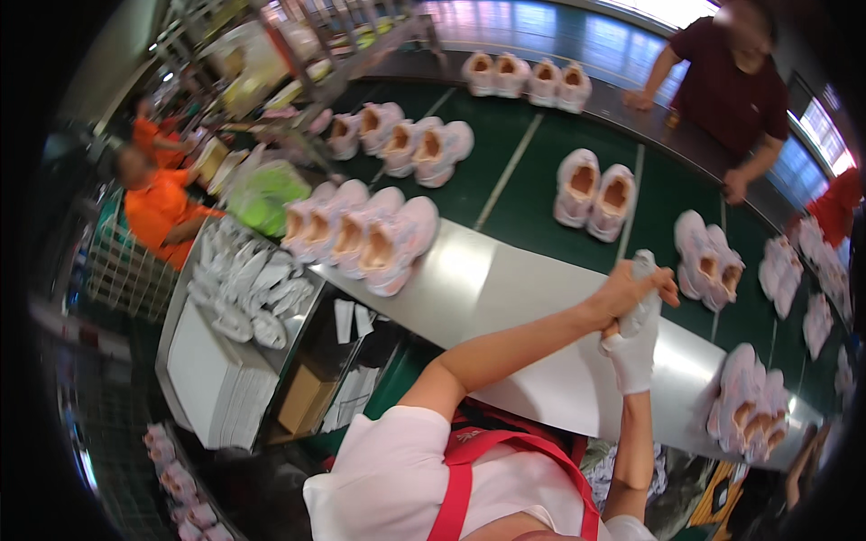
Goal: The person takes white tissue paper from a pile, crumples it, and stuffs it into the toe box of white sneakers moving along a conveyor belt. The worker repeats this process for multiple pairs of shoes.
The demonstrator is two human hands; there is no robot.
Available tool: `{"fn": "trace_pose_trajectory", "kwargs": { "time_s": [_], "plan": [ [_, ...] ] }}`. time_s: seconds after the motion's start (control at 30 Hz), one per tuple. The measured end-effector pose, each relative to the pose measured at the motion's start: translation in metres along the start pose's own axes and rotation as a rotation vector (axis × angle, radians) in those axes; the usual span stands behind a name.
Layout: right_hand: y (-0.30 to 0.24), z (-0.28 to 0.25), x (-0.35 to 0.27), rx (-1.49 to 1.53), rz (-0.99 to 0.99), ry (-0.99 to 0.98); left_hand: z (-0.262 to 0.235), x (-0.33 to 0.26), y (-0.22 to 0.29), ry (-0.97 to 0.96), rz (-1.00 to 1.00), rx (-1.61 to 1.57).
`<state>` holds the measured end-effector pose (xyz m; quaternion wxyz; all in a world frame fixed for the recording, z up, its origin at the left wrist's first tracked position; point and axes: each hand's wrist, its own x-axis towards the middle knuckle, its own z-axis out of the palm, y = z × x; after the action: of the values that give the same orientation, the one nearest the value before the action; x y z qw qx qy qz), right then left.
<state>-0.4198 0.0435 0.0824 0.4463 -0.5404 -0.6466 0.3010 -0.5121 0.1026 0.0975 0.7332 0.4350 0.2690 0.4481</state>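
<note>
My left hand (pixel 629 290) is bare and closed around the top of a crumpled white paper wad (pixel 642 307), held over the steel edge of the line. My right hand (pixel 634 352), in a white glove, grips the same wad from below. Both hands touch each other. Pairs of pale pink shoes lie on the green conveyor belt (pixel 532 194); the nearest pairs are those to the right (pixel 709 257) and beyond my hands (pixel 595 192). Several more pink shoes (pixel 365 233) crowd the belt's near-left edge.
A steel ledge (pixel 505 298) runs along my side of the belt. White insoles fill a tray (pixel 248 284) at my left over a white box. A person in dark red (pixel 731 86) stands across the belt; people in orange (pixel 158 203) sit far left.
</note>
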Motion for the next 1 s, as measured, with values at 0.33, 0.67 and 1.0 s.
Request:
{"fn": "trace_pose_trajectory", "kwargs": {
  "time_s": [0.33, 0.67, 1.0],
  "plan": [
    [-0.003, -0.031, -0.003, -0.307, -0.110, 0.270, -0.015, 0.057, -0.026, -0.233, 0.095, -0.372],
    [0.088, -0.177, 0.027, -0.833, 0.149, 0.443, 0.036, 0.250, -0.125, 0.044, 0.532, 1.326],
    [0.093, -0.163, 0.124, -1.256, 0.065, -0.153, 0.013, 0.292, -0.089, -0.278, 0.252, 1.420]
  ]
}}
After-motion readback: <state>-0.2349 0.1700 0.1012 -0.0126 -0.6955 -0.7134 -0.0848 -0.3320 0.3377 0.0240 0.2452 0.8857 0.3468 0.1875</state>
